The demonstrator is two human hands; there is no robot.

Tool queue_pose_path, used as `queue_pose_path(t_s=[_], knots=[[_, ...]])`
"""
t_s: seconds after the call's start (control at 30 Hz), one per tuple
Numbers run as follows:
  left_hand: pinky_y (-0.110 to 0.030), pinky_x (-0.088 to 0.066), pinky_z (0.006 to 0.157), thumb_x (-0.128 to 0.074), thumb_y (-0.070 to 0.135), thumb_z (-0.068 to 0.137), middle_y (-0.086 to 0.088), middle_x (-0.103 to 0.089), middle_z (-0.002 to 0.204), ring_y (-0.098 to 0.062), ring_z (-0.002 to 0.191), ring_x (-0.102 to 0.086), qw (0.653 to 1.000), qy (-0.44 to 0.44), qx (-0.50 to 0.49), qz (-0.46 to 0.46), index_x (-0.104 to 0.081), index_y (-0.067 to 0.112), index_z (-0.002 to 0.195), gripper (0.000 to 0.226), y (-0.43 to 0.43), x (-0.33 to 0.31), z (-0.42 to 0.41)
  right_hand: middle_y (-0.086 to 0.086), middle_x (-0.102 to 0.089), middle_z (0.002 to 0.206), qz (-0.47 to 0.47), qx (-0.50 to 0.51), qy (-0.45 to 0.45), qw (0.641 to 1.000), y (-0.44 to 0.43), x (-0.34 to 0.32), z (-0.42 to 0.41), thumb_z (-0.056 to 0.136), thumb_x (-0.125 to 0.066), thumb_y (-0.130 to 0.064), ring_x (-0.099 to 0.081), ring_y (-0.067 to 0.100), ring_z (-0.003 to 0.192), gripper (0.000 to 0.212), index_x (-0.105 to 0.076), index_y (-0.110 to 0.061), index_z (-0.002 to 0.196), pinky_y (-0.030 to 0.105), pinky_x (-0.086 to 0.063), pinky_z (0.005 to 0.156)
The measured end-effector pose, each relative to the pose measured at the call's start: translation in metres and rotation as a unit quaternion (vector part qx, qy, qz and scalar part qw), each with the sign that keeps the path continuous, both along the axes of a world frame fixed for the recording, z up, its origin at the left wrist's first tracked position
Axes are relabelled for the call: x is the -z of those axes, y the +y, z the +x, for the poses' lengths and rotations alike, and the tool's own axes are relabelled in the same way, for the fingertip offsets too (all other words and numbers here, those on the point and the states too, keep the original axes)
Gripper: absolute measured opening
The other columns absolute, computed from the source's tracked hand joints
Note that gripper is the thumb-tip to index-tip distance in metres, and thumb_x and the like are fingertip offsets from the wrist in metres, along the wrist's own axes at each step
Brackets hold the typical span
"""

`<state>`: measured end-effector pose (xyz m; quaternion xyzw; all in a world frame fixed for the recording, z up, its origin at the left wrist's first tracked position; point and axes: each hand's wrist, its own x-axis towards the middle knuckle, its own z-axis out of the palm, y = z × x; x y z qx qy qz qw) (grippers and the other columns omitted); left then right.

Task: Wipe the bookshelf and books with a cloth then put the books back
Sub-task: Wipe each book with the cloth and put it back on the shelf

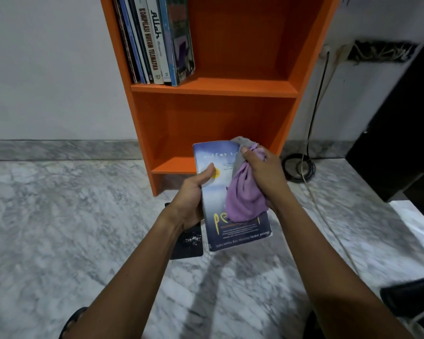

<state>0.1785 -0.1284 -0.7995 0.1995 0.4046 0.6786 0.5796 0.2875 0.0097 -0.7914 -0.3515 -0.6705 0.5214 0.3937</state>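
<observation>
Blue paperback book (233,234) held up in the air just before the lowest compartment of the orange bookshelf (216,87), above the marble floor (59,216), front cover turned to the camera and top edge tipped away toward the shelf. Gripped along its left edge by the left hand (190,200): thumb curled over the cover beside a yellow disc, the other fingers hidden behind the book. Right half of the cover draped with a purple cloth (245,200), bunched up, with a grey part showing at the book's upper right corner. Cloth clutched in the right hand (264,173), fingers curled round the bunch and pressing it against the cover, thumb up near that same corner. Under the left wrist, flat on the floor, a black book (189,244) with a pale speckled mark, partly hidden by the wrist and the paperback. Higher up, on the bookshelf's upper board, a row of books (157,40) standing at the left end, spines outward, leaning slightly to the left. Right of the bookshelf, on the floor against the wall, a coiled black cable (298,167), one strand running up the white wall, a pale cord trailing across the marble beside it. At the far right, a piece of dark furniture (402,130), cut off by the edge.
</observation>
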Motion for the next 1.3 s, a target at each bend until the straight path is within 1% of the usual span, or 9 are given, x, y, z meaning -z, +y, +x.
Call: queue_pose_path(t_s=[0.13,0.2,0.37,0.43,0.5,0.67,0.77,1.13,1.3], knots=[[-0.047,-0.059,0.088,-0.043,0.043,0.102,-0.018,-0.074,0.113,-0.035,0.098,-0.074,0.999,-0.019,-0.029,0.006,-0.076,0.006,0.111,0.05,0.0,0.005,-0.005,-0.013,-0.059,0.06,-0.204,-0.054,0.074,0.975,0.006,0.007,0.005,0.097,-0.068,-0.024,-0.055,0.005,0.066,0.03,-0.065,-0.026,0.067,0.023,-0.043,0.075],[-0.046,-0.062,0.081,-0.041,0.043,0.104,-0.017,-0.076,0.106,-0.035,0.091,-0.075,0.999,-0.005,-0.049,-0.009,-0.078,0.007,0.106,0.052,-0.001,0.002,-0.007,-0.012,-0.058,0.063,-0.201,-0.049,0.091,0.974,0.006,0.009,0.005,0.097,-0.067,-0.018,-0.054,0.004,0.067,0.026,-0.064,-0.024,0.071,0.024,-0.043,0.078],[-0.054,-0.042,0.111,-0.071,0.059,0.081,-0.01,-0.064,0.137,-0.032,0.13,-0.057,0.991,0.109,-0.031,-0.076,-0.059,0.015,0.138,0.074,0.005,-0.003,-0.018,0.006,-0.073,0.087,-0.067,0.034,0.133,0.988,-0.007,0.004,0.011,0.089,-0.076,-0.011,-0.067,0.016,0.079,0.006,-0.071,-0.008,0.091,0.028,-0.057,0.076],[-0.038,-0.051,0.09,-0.061,0.052,0.094,0.0,-0.076,0.1,-0.019,0.097,-0.07,0.975,0.203,0.0,-0.093,-0.07,0.014,0.109,0.042,0.006,-0.006,-0.022,0.005,-0.071,0.086,-0.034,0.08,0.159,0.983,-0.002,0.002,0.014,0.087,-0.076,-0.01,-0.064,0.015,0.079,0.01,-0.071,-0.004,0.092,0.028,-0.054,0.074],[-0.03,-0.05,0.068,-0.051,0.03,0.104,0.009,-0.066,0.065,-0.014,0.067,-0.063,0.96,0.267,0.014,-0.088,-0.061,0.018,0.086,0.024,0.005,-0.007,-0.027,0.005,-0.067,0.083,-0.034,0.115,0.189,0.975,0.004,-0.004,0.017,0.082,-0.077,-0.014,-0.06,0.015,0.078,0.014,-0.069,-0.006,0.089,0.028,-0.05,0.073],[-0.035,-0.058,0.071,-0.054,0.018,0.104,0.0,-0.069,0.081,-0.017,0.073,-0.066,0.941,0.333,0.048,-0.039,-0.06,0.013,0.1,0.009,-0.002,-0.004,-0.031,0.004,-0.063,0.077,-0.059,0.141,0.209,0.966,0.012,-0.014,0.025,0.086,-0.077,-0.005,-0.057,0.018,0.076,0.024,-0.061,-0.017,0.073,0.029,-0.05,0.072],[-0.036,-0.059,0.068,-0.054,0.014,0.103,-0.01,-0.071,0.091,-0.021,0.076,-0.067,0.944,0.33,0.013,-0.021,-0.059,0.013,0.099,0.007,-0.002,0.0,-0.026,0.001,-0.064,0.075,-0.078,0.115,0.203,0.969,0.011,-0.017,0.025,0.087,-0.077,-0.007,-0.058,0.015,0.073,0.023,-0.061,-0.018,0.074,0.028,-0.05,0.072],[-0.033,-0.06,0.06,-0.051,0.011,0.104,-0.004,-0.075,0.083,-0.019,0.07,-0.069,0.937,0.264,-0.226,-0.029,-0.067,0.01,0.101,0.016,0.004,0.003,-0.034,0.002,-0.07,0.078,-0.043,0.032,0.064,0.996,-0.011,0.013,0.016,0.087,-0.077,-0.006,-0.063,0.01,0.071,0.012,-0.067,-0.01,0.082,0.024,-0.053,0.073],[-0.031,-0.06,0.06,-0.056,0.013,0.102,-0.003,-0.076,0.082,-0.02,0.07,-0.071,0.96,0.209,-0.175,-0.064,-0.065,0.009,0.101,0.01,-0.001,0.003,-0.043,0.033,-0.065,0.087,-0.023,0.042,0.072,0.996,-0.013,0.025,0.013,0.089,-0.075,-0.005,-0.06,0.023,0.076,0.026,-0.06,0.015,0.089,0.044,-0.055,0.075]])
